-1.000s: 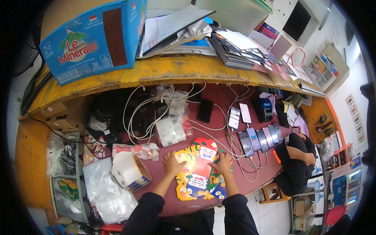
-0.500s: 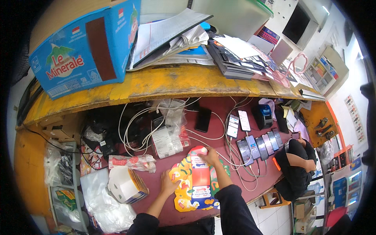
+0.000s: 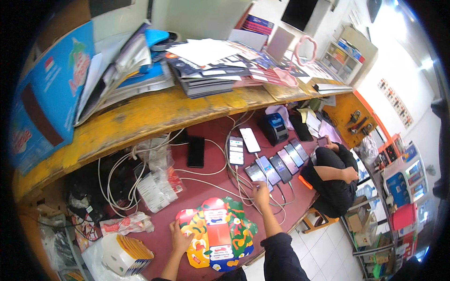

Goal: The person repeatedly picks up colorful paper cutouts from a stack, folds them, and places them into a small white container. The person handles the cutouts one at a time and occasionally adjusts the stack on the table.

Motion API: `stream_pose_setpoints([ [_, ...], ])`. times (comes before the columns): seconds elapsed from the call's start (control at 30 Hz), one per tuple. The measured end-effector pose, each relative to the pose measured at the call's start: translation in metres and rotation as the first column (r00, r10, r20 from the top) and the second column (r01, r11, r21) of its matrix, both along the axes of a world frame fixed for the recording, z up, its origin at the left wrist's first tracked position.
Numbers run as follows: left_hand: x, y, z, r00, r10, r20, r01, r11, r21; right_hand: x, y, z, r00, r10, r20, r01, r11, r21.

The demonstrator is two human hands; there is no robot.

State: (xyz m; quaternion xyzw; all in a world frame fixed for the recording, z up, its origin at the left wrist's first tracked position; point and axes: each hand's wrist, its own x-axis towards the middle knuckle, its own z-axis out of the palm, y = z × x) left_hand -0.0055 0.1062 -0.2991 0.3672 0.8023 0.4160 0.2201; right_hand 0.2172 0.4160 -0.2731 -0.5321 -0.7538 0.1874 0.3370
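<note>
A flat, unfolded colourful cardboard box blank (image 3: 216, 234) lies on the dark red counter (image 3: 206, 180). My left hand (image 3: 178, 238) rests on its left edge, fingers spread. My right hand (image 3: 260, 191) reaches out to the right, fingertips at a smartphone (image 3: 256, 173) in a row of several phones (image 3: 281, 161) lying side by side with white cables (image 3: 220, 187) plugged in. Whether the fingers grip that phone is unclear.
A stack of folded box blanks (image 3: 123, 255) sits at the lower left, near plastic bags (image 3: 152, 189) and tangled cables (image 3: 112, 180). A black phone (image 3: 195, 151) lies apart. A yellow shelf (image 3: 154, 112) holds papers and a blue carton (image 3: 40, 100). A seated person (image 3: 330, 173) in black is at the right.
My right hand left the box blank and moved right to the row of phones. My left hand stayed on the blank. The view turned to the right.
</note>
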Motion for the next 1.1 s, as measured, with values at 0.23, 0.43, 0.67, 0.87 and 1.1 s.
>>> stream_pose_setpoints([
  [0.23, 0.008, 0.0, -0.001, 0.997, 0.035, -0.069, -0.035, 0.999, 0.001, 0.075, 0.076, -0.023, 0.852, -0.397, 0.342, 0.456, 0.883, -0.112],
  [0.43, 0.028, 0.011, 0.012, 0.986, 0.121, -0.117, -0.135, 0.983, -0.122, 0.046, 0.112, -0.032, 0.886, -0.259, 0.384, 0.337, 0.929, -0.15],
  [0.67, 0.043, 0.025, 0.023, 0.967, 0.207, -0.147, -0.236, 0.944, -0.23, -0.014, 0.18, -0.029, 0.875, -0.177, 0.451, 0.233, 0.97, -0.072],
  [0.87, 0.042, 0.028, 0.029, 0.974, 0.166, -0.156, -0.2, 0.949, -0.243, -0.054, 0.211, -0.024, 0.644, -0.122, 0.755, 0.225, 0.974, -0.034],
  [1.1, 0.045, 0.028, 0.03, 0.972, 0.166, -0.167, -0.205, 0.945, -0.255, -0.08, 0.203, -0.007, 0.656, 0.014, 0.755, 0.192, 0.964, -0.185],
])
